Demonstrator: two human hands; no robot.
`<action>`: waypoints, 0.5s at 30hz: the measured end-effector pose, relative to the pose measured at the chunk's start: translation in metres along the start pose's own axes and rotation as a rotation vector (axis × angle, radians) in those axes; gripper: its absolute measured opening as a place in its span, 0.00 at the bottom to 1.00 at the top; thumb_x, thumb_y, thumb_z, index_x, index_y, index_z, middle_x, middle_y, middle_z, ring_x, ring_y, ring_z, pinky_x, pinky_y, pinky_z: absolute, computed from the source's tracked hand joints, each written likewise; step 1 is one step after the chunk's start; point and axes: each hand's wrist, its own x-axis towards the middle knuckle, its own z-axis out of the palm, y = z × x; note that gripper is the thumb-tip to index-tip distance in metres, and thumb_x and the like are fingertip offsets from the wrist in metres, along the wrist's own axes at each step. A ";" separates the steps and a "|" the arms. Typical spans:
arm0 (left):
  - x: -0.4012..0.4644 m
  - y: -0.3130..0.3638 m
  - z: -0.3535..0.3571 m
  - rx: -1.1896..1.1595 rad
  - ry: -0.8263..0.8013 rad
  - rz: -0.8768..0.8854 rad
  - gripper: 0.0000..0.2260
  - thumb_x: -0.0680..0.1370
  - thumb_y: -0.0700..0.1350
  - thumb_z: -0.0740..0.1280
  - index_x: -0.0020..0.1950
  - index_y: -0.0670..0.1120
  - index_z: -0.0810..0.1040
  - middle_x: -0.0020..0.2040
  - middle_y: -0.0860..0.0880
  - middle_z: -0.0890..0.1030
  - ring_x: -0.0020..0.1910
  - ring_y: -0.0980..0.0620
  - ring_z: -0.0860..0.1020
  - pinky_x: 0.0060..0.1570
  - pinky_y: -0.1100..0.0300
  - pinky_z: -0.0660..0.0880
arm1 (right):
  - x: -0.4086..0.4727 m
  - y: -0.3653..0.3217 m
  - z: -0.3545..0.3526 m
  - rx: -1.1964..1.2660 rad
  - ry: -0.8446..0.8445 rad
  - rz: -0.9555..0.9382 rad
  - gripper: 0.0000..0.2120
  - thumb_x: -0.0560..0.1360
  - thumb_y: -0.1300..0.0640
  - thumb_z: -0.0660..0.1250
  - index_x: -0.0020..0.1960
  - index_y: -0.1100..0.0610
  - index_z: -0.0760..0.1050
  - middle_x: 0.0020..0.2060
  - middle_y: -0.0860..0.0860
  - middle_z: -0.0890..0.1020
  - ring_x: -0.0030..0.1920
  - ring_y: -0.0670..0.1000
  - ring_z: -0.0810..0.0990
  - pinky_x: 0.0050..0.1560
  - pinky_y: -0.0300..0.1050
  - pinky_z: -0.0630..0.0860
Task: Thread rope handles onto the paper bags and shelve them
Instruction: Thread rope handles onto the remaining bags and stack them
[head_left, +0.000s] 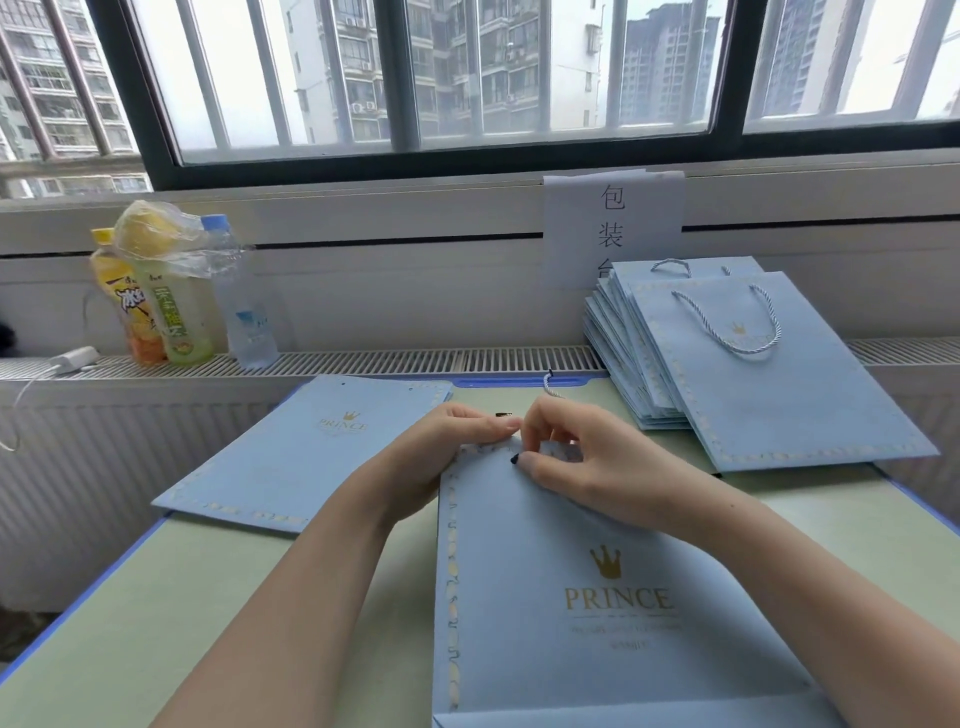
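While the paper bag (597, 597) lies flat at the lower centre of the frame with its long axis running from the bottom edge up toward the window, both hands work at its top edge. The left hand (457, 447) pinches that edge at its left corner, thumb and fingers pressed together on the paper. The right hand (576, 447) is curled just beside it on the right, thumb and fingertips pinching at the rim where a dark rope tip (515, 458) shows against the paper; the exact hold on it cannot be told. The rope (550, 385) rises above the right hand toward the upper centre, so the free length lies beyond the grip, away from the person. By judgement, the right hand is nearer the hole and would feed the tip through while the left steadies the rim. Left of centre lies an unthreaded bag (311, 452). At the right stands a stack of finished bags (769, 384). Drink bottles (176, 306) stand at the upper left.
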 end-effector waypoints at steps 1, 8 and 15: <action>0.001 -0.001 0.000 0.003 0.008 -0.001 0.13 0.72 0.49 0.67 0.42 0.37 0.81 0.35 0.43 0.81 0.31 0.49 0.79 0.32 0.62 0.76 | 0.000 0.001 0.000 0.008 -0.006 0.003 0.08 0.75 0.55 0.66 0.41 0.47 0.70 0.35 0.44 0.73 0.36 0.44 0.69 0.40 0.43 0.68; 0.010 -0.008 0.007 0.238 0.181 0.070 0.14 0.79 0.46 0.66 0.38 0.39 0.81 0.33 0.48 0.79 0.32 0.54 0.75 0.33 0.64 0.70 | 0.000 0.009 0.001 -0.088 -0.018 0.005 0.06 0.75 0.53 0.67 0.43 0.47 0.70 0.43 0.42 0.75 0.47 0.37 0.73 0.49 0.34 0.68; 0.018 -0.010 -0.003 0.722 0.458 0.123 0.25 0.73 0.55 0.70 0.26 0.48 0.60 0.22 0.55 0.61 0.23 0.57 0.61 0.28 0.62 0.56 | 0.005 0.013 -0.005 -0.537 0.106 -0.083 0.07 0.80 0.55 0.59 0.50 0.58 0.72 0.47 0.52 0.77 0.49 0.54 0.74 0.50 0.45 0.67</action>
